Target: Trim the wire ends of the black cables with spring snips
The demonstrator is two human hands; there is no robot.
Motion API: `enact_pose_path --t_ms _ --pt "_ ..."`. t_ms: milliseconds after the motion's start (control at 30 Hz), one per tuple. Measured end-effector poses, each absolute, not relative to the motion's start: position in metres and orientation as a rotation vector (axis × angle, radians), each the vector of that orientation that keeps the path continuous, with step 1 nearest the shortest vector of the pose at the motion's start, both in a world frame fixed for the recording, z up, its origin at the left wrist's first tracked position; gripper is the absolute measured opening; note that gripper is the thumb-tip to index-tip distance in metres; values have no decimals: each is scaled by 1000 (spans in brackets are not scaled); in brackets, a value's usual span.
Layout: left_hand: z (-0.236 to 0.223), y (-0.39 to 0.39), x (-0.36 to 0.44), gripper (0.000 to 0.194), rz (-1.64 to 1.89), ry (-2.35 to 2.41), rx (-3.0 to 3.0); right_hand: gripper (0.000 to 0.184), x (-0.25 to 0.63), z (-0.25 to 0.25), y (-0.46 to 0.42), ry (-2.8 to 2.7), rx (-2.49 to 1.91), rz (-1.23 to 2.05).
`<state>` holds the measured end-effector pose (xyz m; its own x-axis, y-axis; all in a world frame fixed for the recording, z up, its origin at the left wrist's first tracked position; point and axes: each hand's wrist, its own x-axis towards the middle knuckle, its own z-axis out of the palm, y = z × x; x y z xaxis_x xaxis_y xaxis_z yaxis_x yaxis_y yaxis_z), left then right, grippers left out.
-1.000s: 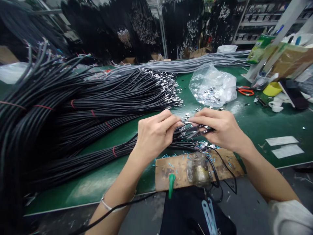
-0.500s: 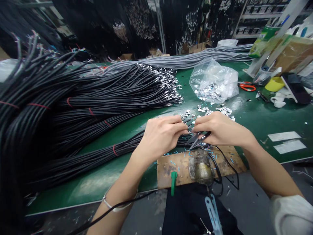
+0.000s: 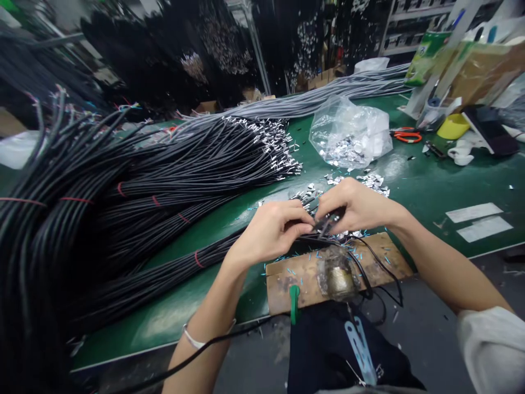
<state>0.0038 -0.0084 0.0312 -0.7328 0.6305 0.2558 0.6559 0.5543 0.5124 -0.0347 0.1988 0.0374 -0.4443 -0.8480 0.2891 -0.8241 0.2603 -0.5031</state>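
Note:
My left hand (image 3: pixel 273 227) is closed, thumb and fingers pinched on the end of a black cable; the fingers hide most of that end. My right hand (image 3: pixel 357 203) is closed around a small pair of dark-handled scissors (image 3: pixel 330 220), with the blades right beside the left fingertips. Both hands are over a thin bundle of black cables (image 3: pixel 217 253), tied with a red band. Blue offcuts and silvery foil scraps (image 3: pixel 374 183) lie around the hands.
A wooden board (image 3: pixel 283 282) with a round metal piece (image 3: pixel 340 279) and green clamp (image 3: pixel 294 301) sits at the front edge. Large black cable bundles (image 3: pixel 197 153) fill the left. A clear bag of scraps (image 3: pixel 350 134) and orange-handled scissors (image 3: pixel 407 135) lie behind.
My right hand has moved slightly left, bringing the scissors against the left fingertips. The blades, spread apart earlier, now look closer together. The camera view has tilted a little.

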Motion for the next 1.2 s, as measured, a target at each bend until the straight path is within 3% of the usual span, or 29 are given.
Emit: enact_pose_path --t_ms 100,233,567,800,900,1000,1200 --pt "32 -8 5 18 -935 -2707 -1106 15 -36 41 205 2468 -1505 -1034" --pt "32 -7 8 23 -754 -2762 -1099 20 -36 44 207 2296 -1494 -881" --pt "27 -4 8 24 -609 -2821 -1135 13 -35 34 200 2294 -1607 -762" --pt "31 -6 6 27 -850 -2762 -1210 8 -39 29 196 2431 -1573 -1057" --pt "36 -9 7 29 -1077 -2651 -1153 18 -41 31 196 2429 -1368 -1325" --pt "38 -10 9 28 -1091 -2560 -1067 25 -37 38 198 2351 -1263 -1512" --pt "37 -8 12 31 -770 -2635 -1073 20 -29 47 204 2320 -1418 -1258"
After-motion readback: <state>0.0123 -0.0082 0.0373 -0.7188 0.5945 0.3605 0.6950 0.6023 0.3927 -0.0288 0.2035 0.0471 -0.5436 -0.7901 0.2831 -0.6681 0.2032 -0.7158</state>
